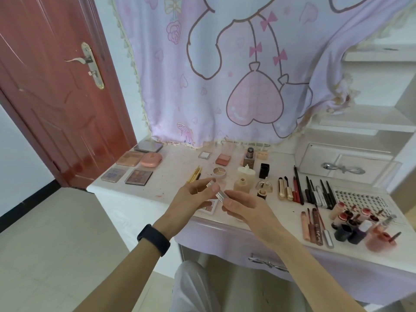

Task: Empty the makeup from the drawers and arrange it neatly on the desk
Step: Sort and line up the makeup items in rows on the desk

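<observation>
Both my hands are above the front middle of the desk (171, 183). My left hand (193, 197) pinches a small silver lipstick tube (210, 183) between thumb and fingers. My right hand (243, 207) pinches a second silver tube (221, 196) at its lower end. The two tubes nearly touch. A small palette (210, 207) lies on the desk, partly hidden under my hands. Eyeshadow palettes (138, 176) lie in a group at the desk's left end, bottles (244, 183) stand in the middle, and pencils and mascaras (313, 194) lie in a row on the right.
A clear acrylic drawer box (344, 165) stands at the back right, with a lash tray (360, 199) and a cluster of lip glosses and jars (360, 228) in front of it. A pink cloth (225, 75) hangs behind the desk. A red door (56, 86) is on the left. The desk drawer handle (267, 263) sits below the front edge.
</observation>
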`<state>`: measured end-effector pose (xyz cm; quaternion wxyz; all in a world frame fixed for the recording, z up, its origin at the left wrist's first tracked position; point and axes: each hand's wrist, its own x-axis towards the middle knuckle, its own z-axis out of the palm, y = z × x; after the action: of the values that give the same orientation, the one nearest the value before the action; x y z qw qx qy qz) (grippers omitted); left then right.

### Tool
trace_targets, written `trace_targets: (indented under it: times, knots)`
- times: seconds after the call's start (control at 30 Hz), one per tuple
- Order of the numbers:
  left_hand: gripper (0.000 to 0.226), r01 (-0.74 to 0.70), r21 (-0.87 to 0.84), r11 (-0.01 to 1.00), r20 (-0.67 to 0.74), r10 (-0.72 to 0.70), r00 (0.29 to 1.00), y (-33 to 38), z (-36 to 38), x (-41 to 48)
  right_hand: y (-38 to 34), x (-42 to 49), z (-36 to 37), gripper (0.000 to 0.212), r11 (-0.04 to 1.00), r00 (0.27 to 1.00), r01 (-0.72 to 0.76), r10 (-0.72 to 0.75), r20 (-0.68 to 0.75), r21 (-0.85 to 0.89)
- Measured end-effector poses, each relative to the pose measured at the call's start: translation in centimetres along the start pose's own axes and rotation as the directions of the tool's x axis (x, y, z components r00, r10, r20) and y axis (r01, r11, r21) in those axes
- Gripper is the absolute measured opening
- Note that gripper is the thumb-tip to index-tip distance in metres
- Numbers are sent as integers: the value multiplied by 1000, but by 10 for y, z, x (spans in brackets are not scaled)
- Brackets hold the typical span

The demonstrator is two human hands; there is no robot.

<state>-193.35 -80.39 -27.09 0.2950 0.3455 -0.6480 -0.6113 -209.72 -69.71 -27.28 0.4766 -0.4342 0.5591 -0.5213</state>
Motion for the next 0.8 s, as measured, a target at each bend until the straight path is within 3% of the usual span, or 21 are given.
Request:
trace_targets:
  times: [0.07, 0.17, 0.27, 0.4, 0.47, 0.6, 0.7, 0.8]
  knots:
    - [59, -26, 14, 1000, -30, 27, 999, 1, 3, -2, 6, 3, -2, 49, 991, 1000, -23, 22, 9, 129]
    - [59, -133, 231, 964, -78, 155, 985, 0, 3, -5, 6, 5, -1, 53, 909, 985, -171, 167, 44, 381]
    - [72, -287, 501, 816, 65, 296, 953, 4, 2, -9, 2, 10, -1, 54, 936, 983, -182, 166, 80, 300]
    - [84, -377, 649, 661, 193, 337, 922, 14, 1, -11, -7, 15, 5, 44, 978, 986, -102, 75, 152, 180]
    - [91, -334, 607, 721, 183, 281, 942, 13, -4, -13, -9, 17, 4, 43, 983, 987, -66, 40, 154, 172]
    - [84, -123, 306, 944, 70, 107, 992, 10, -16, -17, -10, 14, 2, 66, 998, 992, 61, -57, 114, -31]
    - [81, -21, 282, 959, 89, -4, 996, 12, -22, -18, -9, 11, 3, 75, 989, 986, 115, -103, 130, -90]
    - [72, -57, 286, 957, 130, 21, 991, 15, -22, -19, -12, 9, 4, 76, 977, 980, 159, -139, 140, -141]
